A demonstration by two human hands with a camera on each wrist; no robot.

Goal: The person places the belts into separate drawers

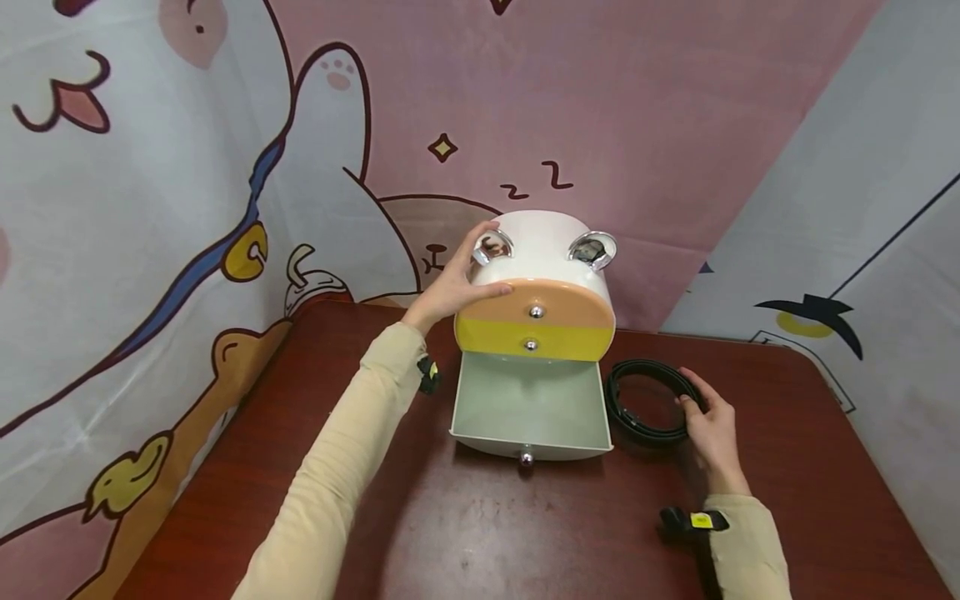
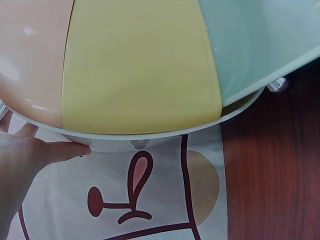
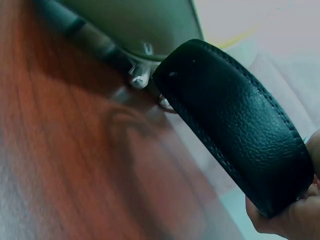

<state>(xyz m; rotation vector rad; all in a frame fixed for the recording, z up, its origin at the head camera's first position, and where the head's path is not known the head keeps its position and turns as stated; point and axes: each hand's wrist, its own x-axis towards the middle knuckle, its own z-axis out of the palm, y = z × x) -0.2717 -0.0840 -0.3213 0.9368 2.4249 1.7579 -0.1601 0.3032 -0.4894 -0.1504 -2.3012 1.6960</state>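
Observation:
A small white storage box (image 1: 542,237) with drawers and two shiny ear-shaped pieces stands on the table. Its orange drawer (image 1: 566,305) and yellow drawer (image 1: 566,337) are closed, while the pale green bottom drawer (image 1: 517,396) is pulled out. My left hand (image 1: 457,283) rests on the box's upper left side, thumb straight along the front edge, fingers up by the left ear. In my right hand (image 1: 711,425), thumb and fingers pinch the right side of a coiled black leather belt (image 1: 622,417). The belt (image 3: 230,120) is held over the table, beside the green drawer.
The reddish-brown wooden table (image 1: 480,533) extends in front of the box and to both sides. Behind it hangs a printed cartoon cloth (image 1: 585,108), close to the back of the box. The open drawer's silver knob (image 1: 527,459) juts toward me.

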